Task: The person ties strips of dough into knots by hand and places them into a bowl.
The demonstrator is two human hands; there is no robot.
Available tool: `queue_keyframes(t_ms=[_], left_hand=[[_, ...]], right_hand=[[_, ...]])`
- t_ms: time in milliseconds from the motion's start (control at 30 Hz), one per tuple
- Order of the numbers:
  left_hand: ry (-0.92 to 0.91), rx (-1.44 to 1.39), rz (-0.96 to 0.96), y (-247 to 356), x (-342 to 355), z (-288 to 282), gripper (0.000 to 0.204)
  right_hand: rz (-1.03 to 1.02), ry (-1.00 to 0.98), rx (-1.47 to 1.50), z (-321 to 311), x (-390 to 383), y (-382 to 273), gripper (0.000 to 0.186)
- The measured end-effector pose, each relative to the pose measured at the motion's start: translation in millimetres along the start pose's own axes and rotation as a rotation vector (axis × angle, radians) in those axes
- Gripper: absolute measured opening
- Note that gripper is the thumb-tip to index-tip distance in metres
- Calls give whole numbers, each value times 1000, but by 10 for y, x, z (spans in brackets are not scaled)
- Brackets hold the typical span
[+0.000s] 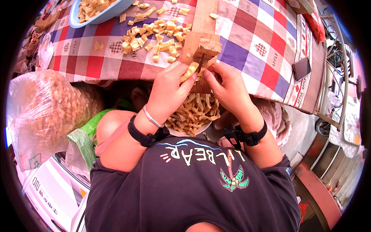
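My left hand (172, 83) grips a pale yellow dried stick (189, 72) beside the dark upright blade of a wooden cutter (210, 46). My right hand (226, 85) is closed at the other side of the blade, fingertips close to the wood; what they hold is partly hidden. Cut yellow pieces (168, 27) lie scattered on the checked tablecloth (251, 31), left of the cutter's board. Below both hands, a white bowl of tan dried sticks (193, 114) rests between my body and the table edge.
A blue basin (75, 21) of cut pieces is at the back left. A phone (301, 69) lies at the table's right edge. A large clear bag (58, 116) of tan items and a green sack (89, 127) sit at the left. A metal-framed cart (338, 120) stands at the right.
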State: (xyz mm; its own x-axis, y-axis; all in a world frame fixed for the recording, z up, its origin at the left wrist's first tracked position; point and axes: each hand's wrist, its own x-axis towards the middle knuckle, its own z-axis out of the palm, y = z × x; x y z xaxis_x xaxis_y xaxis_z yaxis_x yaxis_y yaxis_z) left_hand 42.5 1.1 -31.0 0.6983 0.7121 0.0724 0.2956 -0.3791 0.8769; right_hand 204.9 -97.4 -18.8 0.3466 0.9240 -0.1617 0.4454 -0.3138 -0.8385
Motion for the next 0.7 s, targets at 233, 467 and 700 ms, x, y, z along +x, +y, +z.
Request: queue_keyframes(t_ms=[233,467,700], left_hand=[[179,46,-232,-100,11,-73,32],[93,-965,-377,177,-70,-245,62],[-181,-783,-258,295,-286,-7,79]], right_hand=[[46,25,44,-18,8,54,18],[96,-116,257,-110,-133,-177,16],[-172,-111,305,69,-246,-249,27]])
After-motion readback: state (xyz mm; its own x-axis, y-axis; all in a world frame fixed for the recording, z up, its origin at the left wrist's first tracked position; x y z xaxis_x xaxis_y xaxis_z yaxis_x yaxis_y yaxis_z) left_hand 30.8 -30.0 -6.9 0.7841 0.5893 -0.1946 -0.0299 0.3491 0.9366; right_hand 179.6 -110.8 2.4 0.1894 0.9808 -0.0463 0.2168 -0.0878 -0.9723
